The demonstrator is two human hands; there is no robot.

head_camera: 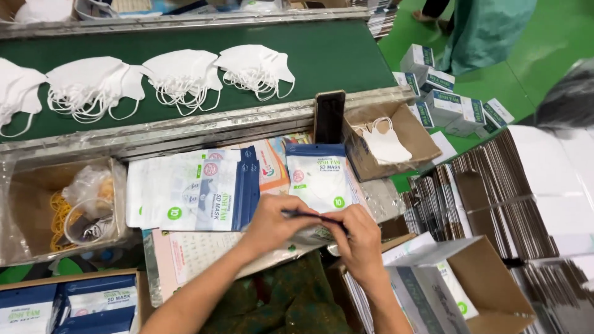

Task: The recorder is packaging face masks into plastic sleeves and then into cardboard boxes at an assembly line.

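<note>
Both my hands pinch the near edge of a blue-and-white mask pouch (320, 176) that lies flat on the worktable, a white mask showing through its clear window. My left hand (276, 224) grips the edge on the left side, and my right hand (357, 236) grips it on the right, thumbs on top. A stack of the same flat pouches (192, 190) lies just left of it. Several bundles of white masks (185, 73) with ear loops rest on the green conveyor belt (334, 55) beyond.
A dark phone (328, 116) stands upright against the belt's metal rail. A cardboard box (413, 133) with white masks sits at right; another box (37, 210) at left holds rubber bands. Flat cartons (489, 204) and small boxes (445, 93) lie right; filled pouches (74, 306) bottom left.
</note>
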